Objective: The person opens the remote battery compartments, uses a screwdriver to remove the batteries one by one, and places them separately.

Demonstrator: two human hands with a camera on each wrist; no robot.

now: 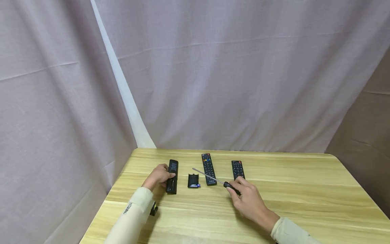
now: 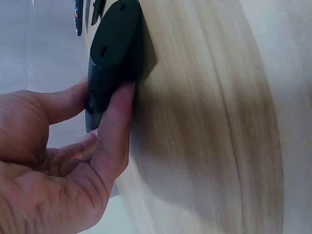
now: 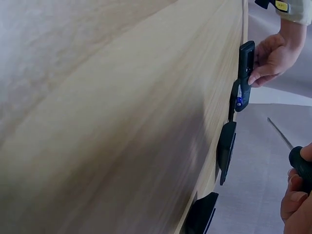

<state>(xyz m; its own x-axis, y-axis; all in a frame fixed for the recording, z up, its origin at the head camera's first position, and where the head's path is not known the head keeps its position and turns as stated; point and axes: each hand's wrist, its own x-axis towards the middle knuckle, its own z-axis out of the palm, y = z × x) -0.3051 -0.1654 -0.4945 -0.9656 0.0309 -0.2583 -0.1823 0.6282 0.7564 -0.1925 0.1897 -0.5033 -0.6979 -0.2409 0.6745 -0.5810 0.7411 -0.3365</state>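
Observation:
My left hand (image 1: 160,175) pinches a black remote control (image 1: 172,181) between thumb and fingers, its back with the battery compartment facing up. In the left wrist view, the end of this remote (image 2: 117,31) tilts above the wood and the fingers (image 2: 113,126) curl under it. My right hand (image 1: 248,200) grips the black handle of a screwdriver (image 1: 210,177), whose metal shaft points left over a second remote (image 1: 208,169). Between the hands lies a black battery cover (image 1: 193,179) with a small blue-and-silver battery (image 1: 194,185) on it. A third remote (image 1: 237,169) lies partly hidden behind the right hand.
The wooden table (image 1: 195,217) has its far edge against a grey-mauve curtain (image 1: 213,84). Another curtain hangs along the left side. A black device with a yellow mark (image 1: 154,208) shows under the left forearm.

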